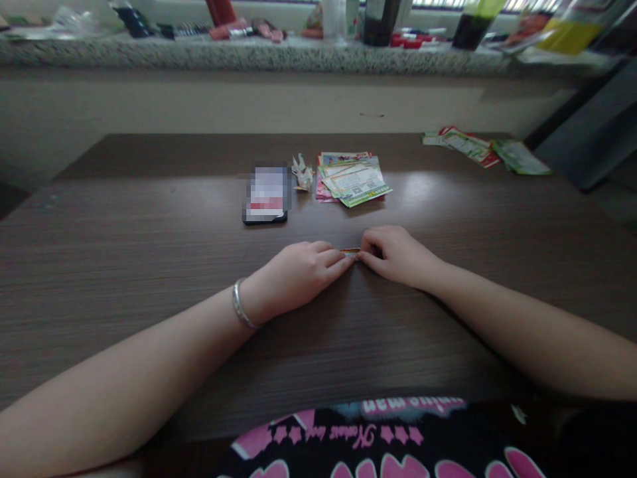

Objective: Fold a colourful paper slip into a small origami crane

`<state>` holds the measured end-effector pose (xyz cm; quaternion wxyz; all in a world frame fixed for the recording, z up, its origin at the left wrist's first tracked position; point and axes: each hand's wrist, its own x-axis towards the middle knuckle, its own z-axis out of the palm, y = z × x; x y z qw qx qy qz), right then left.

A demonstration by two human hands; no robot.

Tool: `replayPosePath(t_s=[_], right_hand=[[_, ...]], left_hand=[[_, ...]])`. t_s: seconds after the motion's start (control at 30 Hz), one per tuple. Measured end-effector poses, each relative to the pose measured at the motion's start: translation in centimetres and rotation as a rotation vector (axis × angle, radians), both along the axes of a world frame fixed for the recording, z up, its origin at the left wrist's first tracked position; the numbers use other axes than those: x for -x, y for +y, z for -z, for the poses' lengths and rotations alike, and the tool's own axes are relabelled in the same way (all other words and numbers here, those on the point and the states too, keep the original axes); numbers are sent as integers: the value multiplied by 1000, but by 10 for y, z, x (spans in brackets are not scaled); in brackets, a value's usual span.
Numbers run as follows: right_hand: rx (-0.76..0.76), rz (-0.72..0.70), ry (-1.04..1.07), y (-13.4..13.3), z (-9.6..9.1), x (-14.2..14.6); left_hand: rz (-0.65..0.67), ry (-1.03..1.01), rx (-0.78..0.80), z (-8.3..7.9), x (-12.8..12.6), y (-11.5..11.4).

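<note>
My left hand [298,275] and my right hand [393,255] rest on the dark wooden table [149,252], fingertips meeting in the middle. Between them lies a small folded piece of printed paper [350,251], mostly hidden; both hands pinch or press it flat against the tabletop. A silver bangle [241,307] circles my left wrist. Farther back lie a stack of colourful paper sheets [354,178] and a small folded paper crane [302,174] beside it.
A phone [267,194] lies left of the crane. More printed sheets [485,151] sit at the table's far right. Behind the table runs a speckled stone sill [249,53] crowded with bottles and small items. A dark panel [587,133] leans at the right.
</note>
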<state>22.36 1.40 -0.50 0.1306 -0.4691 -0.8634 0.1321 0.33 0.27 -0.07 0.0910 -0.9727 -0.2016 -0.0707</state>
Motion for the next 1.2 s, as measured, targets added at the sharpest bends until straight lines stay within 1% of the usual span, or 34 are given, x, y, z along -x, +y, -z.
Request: replayPosePath(t_s=[0.2, 0.43, 0.5, 0.63, 0.77, 1.03, 1.2], right_hand=[[-13, -20, -6, -2, -2, -2], [-108, -66, 3, -5, 0, -10], [-159, -114, -20, -6, 1, -14], [-293, -236, -133, -9, 1, -20], [-364, -265, -193, -10, 3, -22], [-395, -247, -281, -13, -2, -13], [-375, -242, -320, -15, -6, -9]], left_hand=[[-26, 36, 4, -1, -4, 0], [-39, 48, -14, -1, -6, 0], [-32, 44, -13, 1, -5, 0], [-30, 32, -12, 2, -5, 1], [-46, 38, -8, 1, -5, 0], [-61, 76, -6, 0, -7, -1], [-61, 80, -15, -1, -8, -2]])
